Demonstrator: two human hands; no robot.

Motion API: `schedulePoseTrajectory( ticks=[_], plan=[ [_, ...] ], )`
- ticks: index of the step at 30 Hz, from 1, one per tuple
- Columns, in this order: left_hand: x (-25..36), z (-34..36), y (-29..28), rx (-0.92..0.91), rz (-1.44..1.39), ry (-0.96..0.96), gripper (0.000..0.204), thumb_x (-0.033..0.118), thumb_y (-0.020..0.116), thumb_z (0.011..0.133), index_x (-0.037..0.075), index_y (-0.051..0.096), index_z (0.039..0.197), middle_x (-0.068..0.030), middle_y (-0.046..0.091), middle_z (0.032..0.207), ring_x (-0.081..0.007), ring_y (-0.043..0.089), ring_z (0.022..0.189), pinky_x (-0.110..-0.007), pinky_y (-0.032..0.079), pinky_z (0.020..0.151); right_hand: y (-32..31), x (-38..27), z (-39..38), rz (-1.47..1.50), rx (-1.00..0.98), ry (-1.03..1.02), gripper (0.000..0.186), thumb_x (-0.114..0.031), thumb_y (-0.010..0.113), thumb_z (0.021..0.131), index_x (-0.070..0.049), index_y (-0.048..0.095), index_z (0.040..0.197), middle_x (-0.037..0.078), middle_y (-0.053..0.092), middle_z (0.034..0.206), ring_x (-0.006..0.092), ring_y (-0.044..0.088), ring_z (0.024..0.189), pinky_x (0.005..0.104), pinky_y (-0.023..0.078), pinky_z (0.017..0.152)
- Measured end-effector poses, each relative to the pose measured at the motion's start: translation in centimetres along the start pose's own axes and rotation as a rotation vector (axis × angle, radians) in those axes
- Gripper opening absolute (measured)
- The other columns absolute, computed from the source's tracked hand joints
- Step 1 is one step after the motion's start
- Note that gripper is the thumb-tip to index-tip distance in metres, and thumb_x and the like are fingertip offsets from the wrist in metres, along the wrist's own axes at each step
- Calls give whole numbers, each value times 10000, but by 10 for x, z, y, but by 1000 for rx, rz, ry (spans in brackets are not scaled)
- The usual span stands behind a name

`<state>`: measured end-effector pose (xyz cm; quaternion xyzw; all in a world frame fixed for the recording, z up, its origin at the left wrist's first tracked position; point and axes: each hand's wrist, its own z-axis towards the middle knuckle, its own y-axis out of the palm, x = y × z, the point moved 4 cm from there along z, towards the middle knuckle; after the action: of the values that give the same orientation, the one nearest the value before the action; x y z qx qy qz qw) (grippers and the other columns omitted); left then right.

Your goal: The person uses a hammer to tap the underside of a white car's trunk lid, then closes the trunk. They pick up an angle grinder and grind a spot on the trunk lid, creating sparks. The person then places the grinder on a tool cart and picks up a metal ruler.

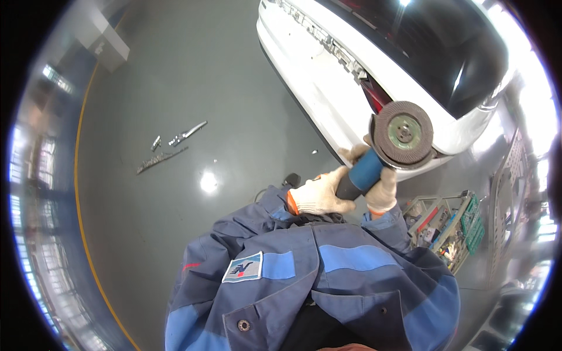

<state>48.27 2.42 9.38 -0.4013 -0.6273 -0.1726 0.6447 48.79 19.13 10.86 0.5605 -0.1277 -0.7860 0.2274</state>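
Grinder (366, 170) raised near white car (313, 79), disc (404, 131) facing wearer. Left hand (319, 194) closed round rear end, right hand (382, 192) round body. Seemingly disc check; next move calls for steady two-handed grip.

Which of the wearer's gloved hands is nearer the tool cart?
Right. The right hand, beside the front of the blue grinder, appears just up and left of the tool cart; the left hand, at the grinder's dark rear end, is farther left.
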Motion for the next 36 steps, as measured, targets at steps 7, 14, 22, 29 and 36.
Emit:
schedulePoseTrajectory(
  ticks=[7, 14, 22, 29, 36],
  plan=[
    [-17, 131, -111, -354, 9, -85, 894, 555, 790, 972, 12, 501, 1622, -214, 728, 1374, -311, 718, 1249, -409, 544, 1124, -73, 25, 91, 146, 104, -2, 1069, -638, 909, 838, -1, 457, 1568, 103, 712, 1152, 286, 728, 1066, 584, 527, 1131],
    [-118, 275, -265, 226, -1170, -166, 904, 573, 435, 1163, -75, 165, 1732, -377, 207, 1771, -506, 243, 1650, -592, 280, 1348, -100, 37, 99, -45, 305, 51, 862, -615, 870, 867, 17, 595, 1386, 130, 660, 1157, 288, 682, 1063, 600, 508, 1117],
    [-139, 432, -377, 371, -1441, -213, 1101, 784, 375, 1066, -10, 76, 1767, -265, 111, 1842, -434, 127, 1709, -581, 151, 1378, -85, 51, 86, -287, 778, -74, 890, -724, 777, 901, 12, 604, 1371, 106, 664, 1090, 256, 676, 1049, 580, 532, 1109],
    [-136, 497, -392, 121, -1530, -260, 1162, 884, 388, 979, 105, 100, 1791, -185, 145, 1860, -410, 127, 1717, -608, 86, 1374, -24, 100, 95, -112, 1165, -321, 862, -630, 863, 876, -59, 538, 1434, 75, 648, 1127, 251, 663, 1057, 563, 481, 1158],
    [-133, 511, -405, -46, -1453, -149, 1114, 838, 395, 996, 98, 134, 1787, -171, 166, 1859, -385, 164, 1713, -585, 98, 1380, 47, 178, 115, -26, 1472, -437, 818, -589, 884, 877, -51, 542, 1390, 88, 655, 1133, 280, 684, 1055, 572, 491, 1176]
  ],
)
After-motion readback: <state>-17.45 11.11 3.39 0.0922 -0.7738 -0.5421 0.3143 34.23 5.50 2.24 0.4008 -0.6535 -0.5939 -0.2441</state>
